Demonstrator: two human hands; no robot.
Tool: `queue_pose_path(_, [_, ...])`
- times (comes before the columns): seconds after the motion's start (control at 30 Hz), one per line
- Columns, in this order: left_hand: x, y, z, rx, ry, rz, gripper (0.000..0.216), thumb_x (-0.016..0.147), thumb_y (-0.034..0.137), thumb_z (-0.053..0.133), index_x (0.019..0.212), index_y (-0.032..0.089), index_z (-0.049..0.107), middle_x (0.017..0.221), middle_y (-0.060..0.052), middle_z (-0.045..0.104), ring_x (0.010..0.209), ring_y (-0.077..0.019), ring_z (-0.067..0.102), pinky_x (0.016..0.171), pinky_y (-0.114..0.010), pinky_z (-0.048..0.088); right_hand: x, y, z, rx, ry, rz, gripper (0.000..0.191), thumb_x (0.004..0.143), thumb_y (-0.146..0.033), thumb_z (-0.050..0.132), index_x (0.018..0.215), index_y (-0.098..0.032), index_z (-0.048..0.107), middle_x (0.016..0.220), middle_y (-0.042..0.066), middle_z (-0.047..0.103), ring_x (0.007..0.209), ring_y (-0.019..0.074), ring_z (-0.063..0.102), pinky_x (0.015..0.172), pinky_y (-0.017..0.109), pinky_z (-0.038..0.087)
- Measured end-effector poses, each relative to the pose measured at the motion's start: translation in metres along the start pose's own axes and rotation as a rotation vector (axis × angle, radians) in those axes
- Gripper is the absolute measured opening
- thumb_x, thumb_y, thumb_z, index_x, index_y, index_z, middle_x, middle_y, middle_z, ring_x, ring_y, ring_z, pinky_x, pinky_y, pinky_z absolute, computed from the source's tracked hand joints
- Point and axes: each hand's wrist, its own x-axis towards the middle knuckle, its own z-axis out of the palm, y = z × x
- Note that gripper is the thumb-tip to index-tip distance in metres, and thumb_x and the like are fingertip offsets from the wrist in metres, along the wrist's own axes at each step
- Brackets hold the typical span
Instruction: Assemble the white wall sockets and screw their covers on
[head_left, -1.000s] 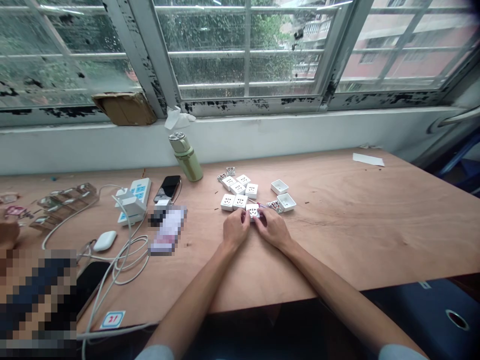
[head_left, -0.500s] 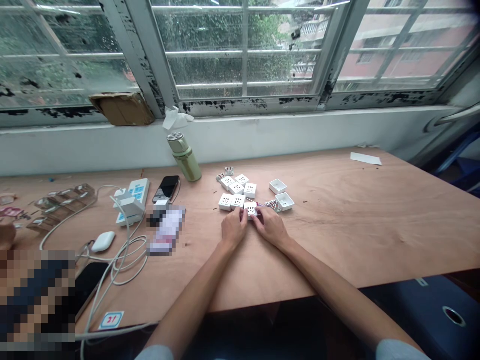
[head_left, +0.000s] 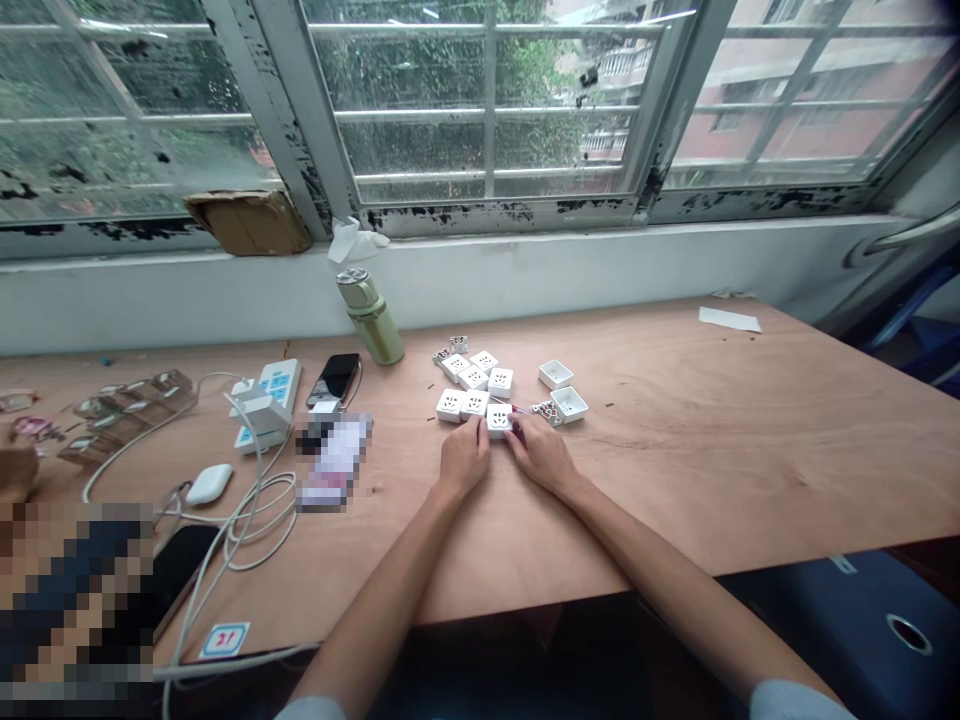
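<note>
Between my hands lies a white square wall socket panel [head_left: 499,420], its face up. My left hand [head_left: 463,458] grips its lower left side and my right hand [head_left: 541,455] presses against its right side, with a thin red wire showing beside those fingers. Several matching panels, such as one [head_left: 474,404] just beyond my left hand, sit in a loose group. Near my right hand are a small circuit piece [head_left: 546,412] and a white open-backed box [head_left: 569,404], with a second box [head_left: 556,374] farther back.
All this stands on a plywood table [head_left: 712,480] below a windowsill. To the left lie a power strip [head_left: 271,393], a phone [head_left: 335,378], an earbud case [head_left: 209,484] and tangled white cables. A green bottle [head_left: 370,316] stands behind. A pixelated patch covers the lower left corner.
My hands have shifted slightly on the panel, and more of its face now shows. The panel has moved a little left, and the whole view has tilted slightly.
</note>
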Motion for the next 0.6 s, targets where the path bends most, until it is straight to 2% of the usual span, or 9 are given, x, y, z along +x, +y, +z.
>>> queue_pose_path(0.17, [-0.004, -0.003, -0.006, -0.026, 0.035, 0.003, 0.029, 0.097, 0.031, 0.036, 0.08, 0.02, 0.057, 0.081, -0.004, 0.067, 0.07, -0.0152, 0.06, 0.064, -0.025, 0.037, 0.0, -0.004, -0.006, -0.053, -0.003, 0.026, 0.043, 0.084, -0.015, 0.046, 0.126, -0.011, 0.053, 0.107, 0.012, 0.067, 0.099, 0.023, 0.059, 0.085, 0.033, 0.048])
queue_pose_path(0.27, [-0.007, -0.003, -0.008, -0.001, -0.017, 0.052, 0.031, 0.096, 0.032, 0.037, 0.074, 0.02, 0.055, 0.075, -0.003, 0.065, 0.067, -0.0149, 0.058, 0.062, -0.026, 0.036, -0.001, -0.008, -0.008, -0.187, -0.044, 0.14, 0.027, 0.088, -0.021, 0.043, 0.106, -0.015, 0.062, 0.093, 0.01, 0.069, 0.086, 0.0215, 0.063, 0.073, 0.03, 0.046])
queue_pose_path(0.37, [-0.008, -0.003, -0.01, 0.044, -0.084, 0.109, 0.028, 0.094, 0.032, 0.042, 0.071, 0.02, 0.055, 0.073, -0.003, 0.064, 0.069, -0.0159, 0.057, 0.061, -0.026, 0.035, -0.001, -0.011, -0.01, -0.304, -0.149, 0.203, 0.026, 0.092, -0.028, 0.041, 0.091, -0.018, 0.064, 0.084, 0.007, 0.07, 0.073, 0.0197, 0.064, 0.063, 0.027, 0.042])
queue_pose_path(0.6, [-0.009, -0.003, -0.009, 0.059, -0.091, 0.11, 0.019, 0.088, 0.029, 0.049, 0.072, 0.02, 0.056, 0.073, -0.002, 0.063, 0.071, -0.0164, 0.057, 0.06, -0.027, 0.034, 0.0, -0.014, -0.01, -0.368, -0.194, 0.189, 0.027, 0.093, -0.028, 0.04, 0.101, -0.019, 0.064, 0.089, 0.008, 0.072, 0.076, 0.0201, 0.065, 0.06, 0.026, 0.038])
